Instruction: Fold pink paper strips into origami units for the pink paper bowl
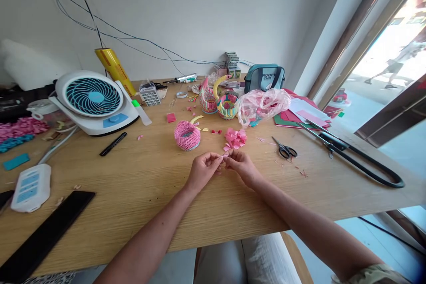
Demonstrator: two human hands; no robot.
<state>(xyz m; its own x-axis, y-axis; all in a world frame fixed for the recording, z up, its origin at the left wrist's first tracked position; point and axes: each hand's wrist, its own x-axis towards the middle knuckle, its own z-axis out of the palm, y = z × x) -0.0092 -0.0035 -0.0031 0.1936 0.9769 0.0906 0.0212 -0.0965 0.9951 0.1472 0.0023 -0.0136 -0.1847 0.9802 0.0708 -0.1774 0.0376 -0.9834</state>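
The small pink paper piece (pixel 225 156) lies between the fingertips of both hands, just above the near half of the wooden table (pixel 140 195). The left hand (pixel 207 167) pinches it from the left, thumb against forefinger, and the right hand (pixel 240 166) grasps it from the right, the two sets of fingertips nearly meeting. Just to the far side of the right hand sits a loose heap of pink paper strips (pixel 235 138); to the far left stands a round pink paper basket (pixel 185 141), and black-handled scissors (pixel 286 151) lie to the right
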